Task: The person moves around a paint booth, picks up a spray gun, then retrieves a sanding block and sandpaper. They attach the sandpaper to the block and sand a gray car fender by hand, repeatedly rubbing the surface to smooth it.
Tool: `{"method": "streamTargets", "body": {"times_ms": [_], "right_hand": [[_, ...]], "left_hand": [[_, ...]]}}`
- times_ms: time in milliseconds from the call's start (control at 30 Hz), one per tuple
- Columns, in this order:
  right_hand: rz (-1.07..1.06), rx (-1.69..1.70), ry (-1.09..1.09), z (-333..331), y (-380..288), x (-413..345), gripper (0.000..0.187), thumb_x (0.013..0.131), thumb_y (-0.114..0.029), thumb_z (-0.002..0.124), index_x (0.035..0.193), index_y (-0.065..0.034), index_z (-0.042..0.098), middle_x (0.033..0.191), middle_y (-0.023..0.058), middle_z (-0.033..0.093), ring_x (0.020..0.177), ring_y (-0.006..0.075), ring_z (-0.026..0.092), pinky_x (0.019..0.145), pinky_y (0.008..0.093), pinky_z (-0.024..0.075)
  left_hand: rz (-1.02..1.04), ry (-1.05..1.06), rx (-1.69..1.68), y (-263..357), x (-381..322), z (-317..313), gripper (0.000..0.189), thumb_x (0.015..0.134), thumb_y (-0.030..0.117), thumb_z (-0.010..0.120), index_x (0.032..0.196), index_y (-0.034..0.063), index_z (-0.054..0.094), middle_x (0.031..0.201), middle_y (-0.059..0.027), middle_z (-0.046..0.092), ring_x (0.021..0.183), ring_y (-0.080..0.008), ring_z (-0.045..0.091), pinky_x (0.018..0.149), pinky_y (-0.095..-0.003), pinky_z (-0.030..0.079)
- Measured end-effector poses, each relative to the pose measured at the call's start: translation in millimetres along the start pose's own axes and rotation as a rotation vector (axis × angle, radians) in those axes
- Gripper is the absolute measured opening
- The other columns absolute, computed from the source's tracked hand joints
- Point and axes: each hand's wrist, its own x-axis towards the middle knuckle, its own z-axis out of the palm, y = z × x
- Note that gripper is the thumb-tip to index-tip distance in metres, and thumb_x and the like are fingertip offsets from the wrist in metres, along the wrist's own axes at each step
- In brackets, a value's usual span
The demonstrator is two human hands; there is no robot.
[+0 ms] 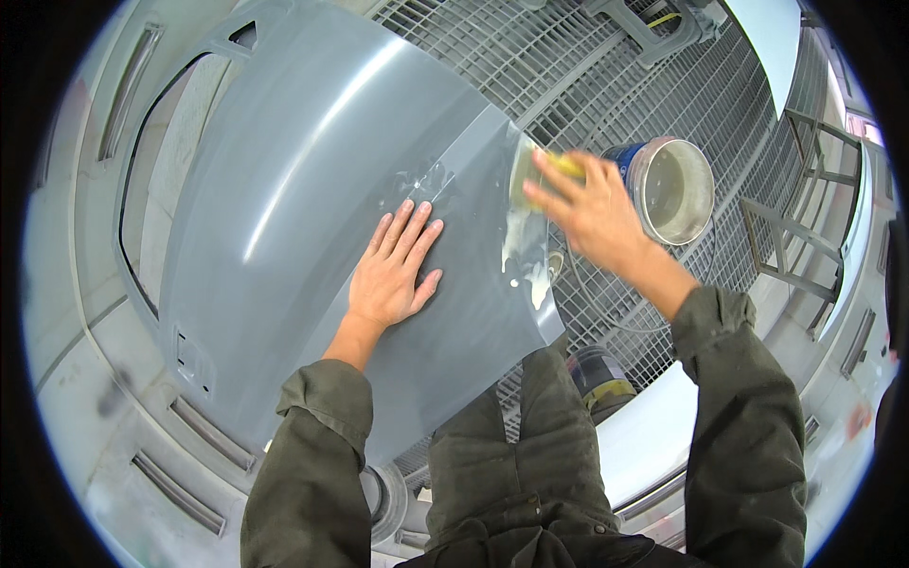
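A grey-primed car door panel lies before me, with its window frame at the left. My left hand rests flat on the panel, fingers slightly spread and nothing held. Beside its fingertips, a wet patch crosses a body crease. At the panel's right edge my right hand, blurred, grips a yellow pad; whether it is a sponge or a sanding block I cannot tell. Milky liquid is smeared below the pad and runs down in drips.
Just right of my right hand is an open metal can with cloudy liquid inside. Metal floor grating lies below. A grey part is at the top, metal stands at the right, and a hose on the grating.
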Motion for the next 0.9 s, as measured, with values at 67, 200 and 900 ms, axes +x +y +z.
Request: {"method": "streamTargets", "body": {"times_ms": [67, 200, 900], "right_hand": [[0.205, -0.059, -0.030, -6, 18, 22, 0.051, 0.087, -0.015, 0.073, 0.136, -0.0275, 0.072, 0.157, 0.0136, 0.055, 0.129, 0.0410, 0.057, 0.102, 0.0518, 0.0482], [0.670, 0.229, 0.293, 3, 43, 22, 0.053, 0.089, -0.031, 0.076, 0.142, -0.0266, 0.069, 0.155, 0.0194, 0.054, 0.129, 0.0447, 0.058, 0.105, 0.0491, 0.0528], [0.299, 0.081, 0.147, 11, -38, -22, 0.057, 0.085, -0.014, 0.081, 0.140, -0.0261, 0.069, 0.159, 0.0143, 0.048, 0.129, 0.0374, 0.052, 0.099, 0.0489, 0.0435]], "left_hand": [[0.006, 0.020, -0.007, 0, 0, 0, 0.071, 0.094, 0.033, 0.068, 0.159, 0.0115, 0.047, 0.170, -0.0116, 0.039, 0.159, -0.0339, 0.032, 0.130, -0.0514, 0.027], [0.004, 0.018, -0.020, 0, -1, -2, 0.071, 0.094, 0.032, 0.068, 0.159, 0.0114, 0.047, 0.170, -0.0112, 0.038, 0.159, -0.0339, 0.032, 0.131, -0.0509, 0.026], [-0.021, 0.022, 0.004, 1, -3, 2, 0.072, 0.093, 0.033, 0.069, 0.159, 0.0139, 0.046, 0.171, -0.0093, 0.037, 0.159, -0.0320, 0.031, 0.131, -0.0501, 0.027]]}}
